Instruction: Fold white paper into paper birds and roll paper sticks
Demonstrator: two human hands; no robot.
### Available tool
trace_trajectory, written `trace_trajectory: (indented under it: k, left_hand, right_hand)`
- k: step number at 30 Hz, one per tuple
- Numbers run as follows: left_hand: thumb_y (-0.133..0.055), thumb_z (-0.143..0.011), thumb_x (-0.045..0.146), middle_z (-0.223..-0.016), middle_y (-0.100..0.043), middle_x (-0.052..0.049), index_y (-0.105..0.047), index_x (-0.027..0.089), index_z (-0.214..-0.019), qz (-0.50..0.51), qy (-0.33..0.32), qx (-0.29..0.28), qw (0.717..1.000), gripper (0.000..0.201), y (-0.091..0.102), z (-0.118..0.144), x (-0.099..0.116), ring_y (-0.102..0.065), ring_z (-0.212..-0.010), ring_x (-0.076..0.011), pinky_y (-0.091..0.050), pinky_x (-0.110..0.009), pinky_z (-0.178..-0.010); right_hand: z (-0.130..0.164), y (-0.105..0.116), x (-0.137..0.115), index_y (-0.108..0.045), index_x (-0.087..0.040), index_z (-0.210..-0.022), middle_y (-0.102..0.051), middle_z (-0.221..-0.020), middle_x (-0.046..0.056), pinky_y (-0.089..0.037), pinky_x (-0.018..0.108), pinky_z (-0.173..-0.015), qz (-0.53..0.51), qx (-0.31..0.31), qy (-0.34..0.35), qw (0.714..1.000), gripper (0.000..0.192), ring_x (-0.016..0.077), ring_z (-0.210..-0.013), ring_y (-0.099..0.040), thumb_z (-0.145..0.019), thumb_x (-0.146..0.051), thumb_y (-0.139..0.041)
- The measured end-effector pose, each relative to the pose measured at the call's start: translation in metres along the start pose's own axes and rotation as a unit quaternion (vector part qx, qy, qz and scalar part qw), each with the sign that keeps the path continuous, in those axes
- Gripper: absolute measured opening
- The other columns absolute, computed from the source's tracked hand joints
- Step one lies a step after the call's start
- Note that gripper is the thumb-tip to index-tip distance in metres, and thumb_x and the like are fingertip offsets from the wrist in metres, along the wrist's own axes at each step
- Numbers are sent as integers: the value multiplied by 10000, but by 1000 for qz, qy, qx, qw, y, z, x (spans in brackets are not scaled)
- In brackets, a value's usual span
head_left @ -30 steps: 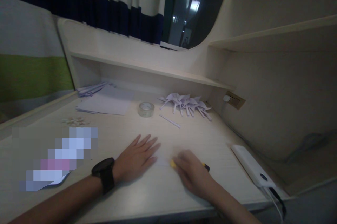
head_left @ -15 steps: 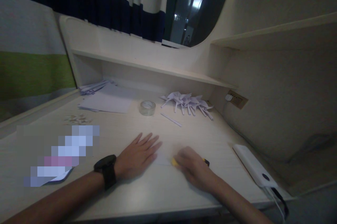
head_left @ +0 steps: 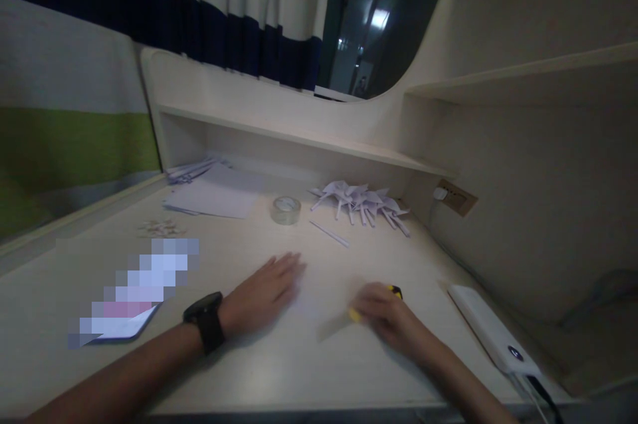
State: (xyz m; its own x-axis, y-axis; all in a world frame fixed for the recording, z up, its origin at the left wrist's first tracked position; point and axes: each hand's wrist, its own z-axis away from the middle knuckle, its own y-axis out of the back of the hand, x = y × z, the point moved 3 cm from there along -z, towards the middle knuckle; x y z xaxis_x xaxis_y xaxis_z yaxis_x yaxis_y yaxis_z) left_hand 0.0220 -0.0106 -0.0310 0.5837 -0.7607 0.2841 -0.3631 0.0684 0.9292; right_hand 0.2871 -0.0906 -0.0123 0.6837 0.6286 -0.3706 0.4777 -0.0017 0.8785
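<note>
My left hand (head_left: 264, 296) lies flat on the desk, fingers stretched out and slightly blurred. By its fingertips shows a faint edge of white paper (head_left: 308, 308), mostly covered by the hand. To the right, my right hand (head_left: 386, 318) is closed round a yellow and black utility knife (head_left: 354, 315). The blurred blade points left, toward the paper and apart from my left hand. Behind the hands lie a thin white paper stick (head_left: 329, 233) and a roll of clear tape (head_left: 286, 211).
Several white paper pinwheels (head_left: 361, 201) lie at the back right. Stacked paper sheets (head_left: 219, 193) are at the back left, near small scraps (head_left: 162, 229). A phone (head_left: 132, 324) rests left, and a white power bank (head_left: 491, 329) with cables lies right.
My right hand has moved right with the utility knife, away from my left hand, and the blade now shows. The left hand's fingers have drawn closer together. The view has shifted a little.
</note>
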Motion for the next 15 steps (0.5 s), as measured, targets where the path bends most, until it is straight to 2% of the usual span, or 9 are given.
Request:
trace_trajectory:
  k: [4, 7, 10, 15]
  left_hand:
    - [-313, -962, 436, -1399, -476, -123, -409, 167, -1374, 24, 73, 46, 996, 502, 28, 4, -15, -437, -1282, -250, -339, -416, -1050]
    - [-464, -880, 514, -1292, -571, -140, -496, 150, -1295, 21, 95, 17, 995, 553, 42, 16, -16, -525, -1176, -288, -393, -421, -987]
    - [-602, -777, 528, -1239, -600, -118, -544, 192, -1245, 29, 86, -13, 996, 579, 45, 27, -12, -542, -1131, -302, -410, -410, -947]
    - [-683, -711, 466, -1161, -612, -98, -535, 222, -1253, 63, 82, -19, 994, 612, 37, 28, -10, -585, -1015, -278, -437, -369, -874]
  right_hand:
    - [3, 14, 9, -699, -213, -1001, -654, -994, 103, -464, 342, -826, 6, 4, -23, 1000, 204, 200, -939, -585, -899, -213, -521]
    - [4, 23, 15, -706, -206, -1000, -658, -1006, 108, -483, 336, -815, 3, -12, -51, 999, 204, 200, -932, -603, -887, -227, -538]
    - [-1, 28, 16, -712, -202, -992, -660, -1026, 105, -494, 339, -816, -15, -29, -79, 996, 191, 207, -923, -620, -842, -233, -599]
    - [-37, 19, -3, -695, -172, -1032, -676, -1042, 107, -501, 365, -843, -103, 19, -108, 989, 246, 216, -943, -635, -811, -262, -637]
